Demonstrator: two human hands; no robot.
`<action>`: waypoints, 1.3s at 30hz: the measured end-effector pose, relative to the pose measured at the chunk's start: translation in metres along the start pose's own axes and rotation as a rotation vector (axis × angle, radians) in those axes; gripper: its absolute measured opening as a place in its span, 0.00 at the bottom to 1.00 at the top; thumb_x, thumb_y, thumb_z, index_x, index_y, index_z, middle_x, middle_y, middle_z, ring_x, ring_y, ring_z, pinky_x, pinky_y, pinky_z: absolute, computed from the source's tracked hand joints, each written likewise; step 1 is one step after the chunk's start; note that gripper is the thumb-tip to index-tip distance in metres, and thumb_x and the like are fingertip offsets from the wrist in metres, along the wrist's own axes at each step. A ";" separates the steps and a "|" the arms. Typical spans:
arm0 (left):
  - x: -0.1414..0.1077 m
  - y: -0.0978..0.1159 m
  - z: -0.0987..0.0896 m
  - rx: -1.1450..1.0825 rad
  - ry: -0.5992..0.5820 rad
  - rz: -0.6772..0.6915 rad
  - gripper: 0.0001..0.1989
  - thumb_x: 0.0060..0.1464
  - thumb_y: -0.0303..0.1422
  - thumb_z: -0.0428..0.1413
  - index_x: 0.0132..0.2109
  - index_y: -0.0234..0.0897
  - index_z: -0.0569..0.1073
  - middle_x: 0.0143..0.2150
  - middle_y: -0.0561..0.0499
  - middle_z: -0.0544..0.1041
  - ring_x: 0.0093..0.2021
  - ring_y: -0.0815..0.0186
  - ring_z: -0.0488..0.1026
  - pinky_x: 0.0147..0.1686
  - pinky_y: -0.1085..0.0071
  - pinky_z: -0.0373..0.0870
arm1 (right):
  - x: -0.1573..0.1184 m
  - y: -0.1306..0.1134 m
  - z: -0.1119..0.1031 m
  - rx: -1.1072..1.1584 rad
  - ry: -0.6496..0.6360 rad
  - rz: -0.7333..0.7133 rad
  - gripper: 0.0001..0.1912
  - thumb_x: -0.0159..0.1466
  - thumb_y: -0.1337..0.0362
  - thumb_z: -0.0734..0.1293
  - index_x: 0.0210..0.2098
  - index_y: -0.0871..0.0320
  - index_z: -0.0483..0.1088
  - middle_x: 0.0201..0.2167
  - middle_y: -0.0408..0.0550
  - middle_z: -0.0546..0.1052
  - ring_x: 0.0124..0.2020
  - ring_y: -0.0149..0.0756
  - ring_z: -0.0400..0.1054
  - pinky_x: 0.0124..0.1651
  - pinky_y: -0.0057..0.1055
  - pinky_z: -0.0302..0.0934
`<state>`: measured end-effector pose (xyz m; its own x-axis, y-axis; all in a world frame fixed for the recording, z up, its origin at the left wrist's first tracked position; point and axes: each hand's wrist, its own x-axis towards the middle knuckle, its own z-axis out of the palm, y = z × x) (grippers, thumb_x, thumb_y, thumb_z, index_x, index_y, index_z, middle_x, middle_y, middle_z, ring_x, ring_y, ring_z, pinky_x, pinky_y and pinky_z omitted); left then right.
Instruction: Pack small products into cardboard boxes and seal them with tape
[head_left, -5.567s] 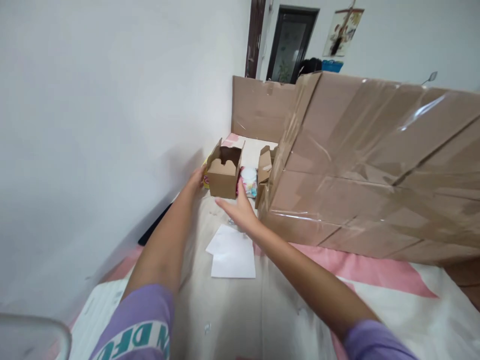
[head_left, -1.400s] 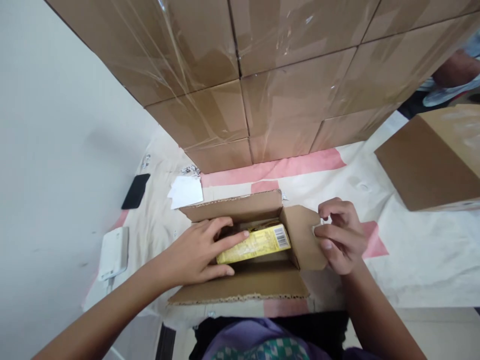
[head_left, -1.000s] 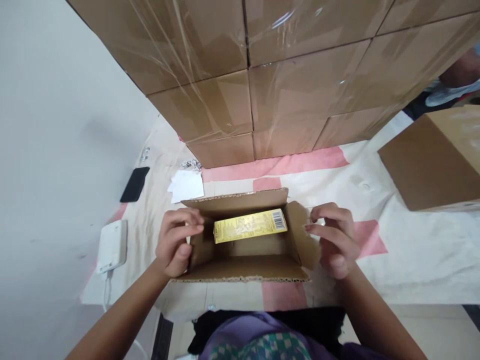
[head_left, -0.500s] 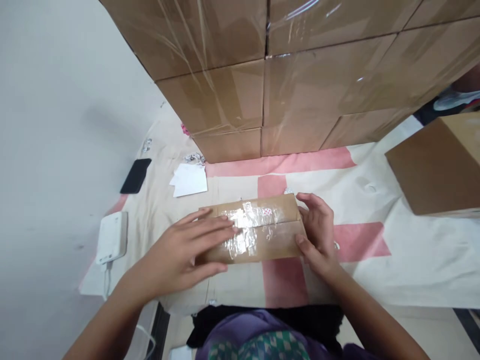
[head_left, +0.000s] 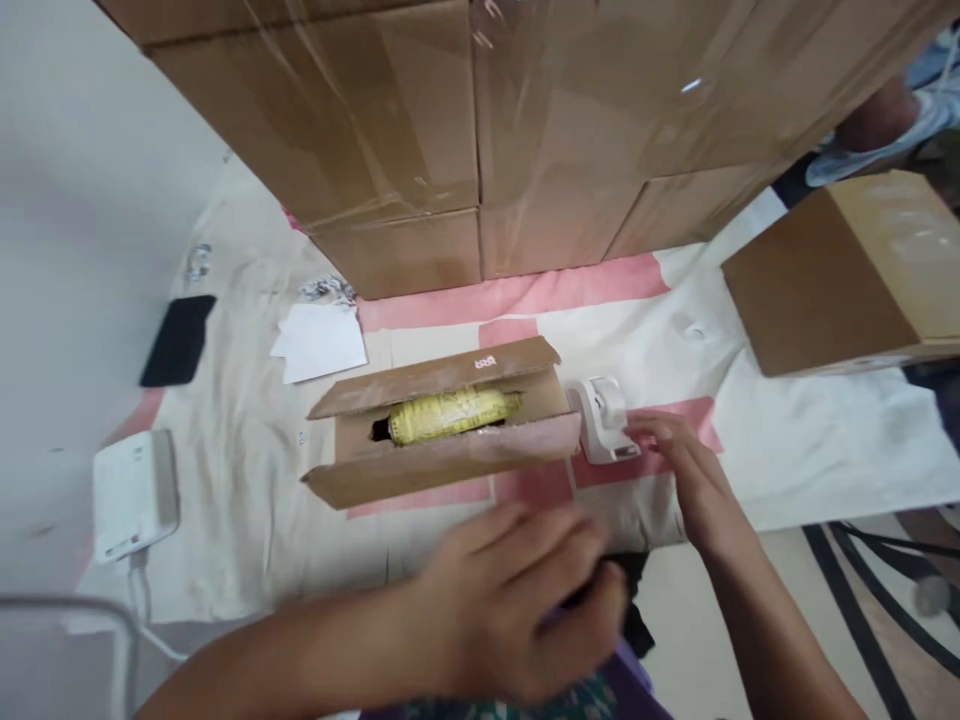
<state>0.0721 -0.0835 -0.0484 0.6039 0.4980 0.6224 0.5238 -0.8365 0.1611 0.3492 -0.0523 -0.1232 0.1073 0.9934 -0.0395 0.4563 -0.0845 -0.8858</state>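
Observation:
A small cardboard box (head_left: 442, 478) lies on the cloth with its long top flaps open. Inside it rests a yellow-wrapped bottle (head_left: 450, 412) with a black tip pointing left. My right hand (head_left: 694, 470) is at the right side of a white tape dispenser (head_left: 604, 425), fingers stretched out and their tips at its edge; whether they touch it I cannot tell. My left hand (head_left: 517, 600) hangs in front of the box, nearer to me. Its fingers look curled but are blurred, and I cannot see anything held in them.
Large taped cardboard boxes (head_left: 562, 170) stand stacked at the back. Another carton (head_left: 817, 285) sits at the right, with part of a person behind it. Along the left lie white papers (head_left: 322, 340), a black flat object (head_left: 178, 340) and a white device (head_left: 135, 495) with a cable.
Both hands have let go of the small box, and its flaps now stand open, showing the bottle. My left hand moved toward me, my right to the tape dispenser. The view has shifted.

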 end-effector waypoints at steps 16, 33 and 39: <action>0.015 -0.033 0.186 -0.318 -0.062 -0.366 0.44 0.60 0.57 0.56 0.74 0.41 0.54 0.78 0.34 0.48 0.75 0.38 0.50 0.70 0.37 0.54 | -0.026 -0.040 0.000 0.174 0.097 0.156 0.21 0.65 0.56 0.72 0.21 0.56 0.63 0.32 0.47 0.74 0.36 0.37 0.69 0.40 0.34 0.64; 0.019 -0.046 0.156 -0.804 0.265 -0.242 0.11 0.63 0.34 0.55 0.50 0.37 0.75 0.51 0.42 0.78 0.55 0.59 0.75 0.58 0.59 0.72 | -0.066 -0.028 0.027 0.018 0.304 -0.074 0.25 0.68 0.62 0.69 0.19 0.55 0.54 0.23 0.42 0.70 0.25 0.33 0.66 0.30 0.35 0.58; 0.026 -0.035 0.145 -1.058 0.083 -0.211 0.13 0.64 0.42 0.58 0.44 0.35 0.77 0.39 0.47 0.80 0.39 0.66 0.77 0.40 0.71 0.73 | -0.067 -0.035 0.021 -0.210 0.191 -0.348 0.22 0.67 0.67 0.69 0.20 0.55 0.58 0.25 0.44 0.74 0.25 0.34 0.68 0.28 0.34 0.60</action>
<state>0.1568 -0.0082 -0.1487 0.4989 0.6713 0.5481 -0.1963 -0.5285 0.8259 0.3076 -0.1142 -0.0990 0.0679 0.9352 0.3474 0.6616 0.2185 -0.7173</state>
